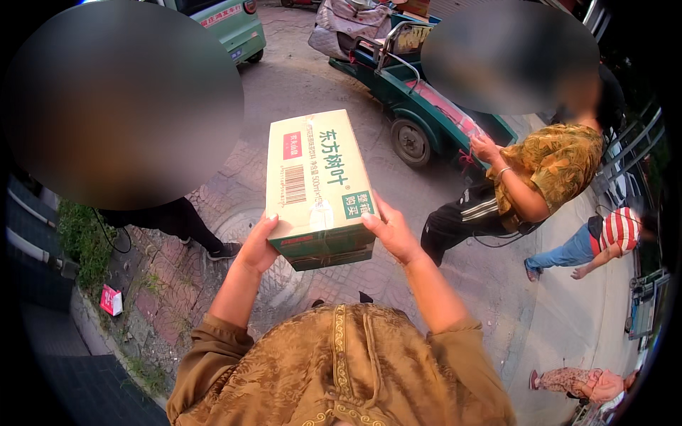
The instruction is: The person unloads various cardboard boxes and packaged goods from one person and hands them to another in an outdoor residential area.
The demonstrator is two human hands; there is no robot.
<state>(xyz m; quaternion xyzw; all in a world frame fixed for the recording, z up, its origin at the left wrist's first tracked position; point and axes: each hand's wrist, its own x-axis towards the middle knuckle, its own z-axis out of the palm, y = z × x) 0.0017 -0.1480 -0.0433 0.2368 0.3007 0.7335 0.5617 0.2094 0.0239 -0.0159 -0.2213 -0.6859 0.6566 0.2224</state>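
A cardboard carton (316, 170) with a cream top, green printing and a green side is held up in front of my chest. My left hand (260, 245) grips its lower left edge, with the thumb on the top face. On the opposite side, my right hand (393, 228) clasps the lower right corner, thumb also on top. The other fingers of both hands are mostly hidden by the box. A strip of clear tape runs over the near edge, and the carton looks closed.
A green cargo tricycle (405, 106) stands ahead to the right. Beside it is a person in a patterned yellow-brown shirt (550, 167). Another person's dark-trousered legs (177, 224) are at left. A red-and-white box (111, 300) lies near the kerb. A pale green vehicle (231, 32) is parked further off.
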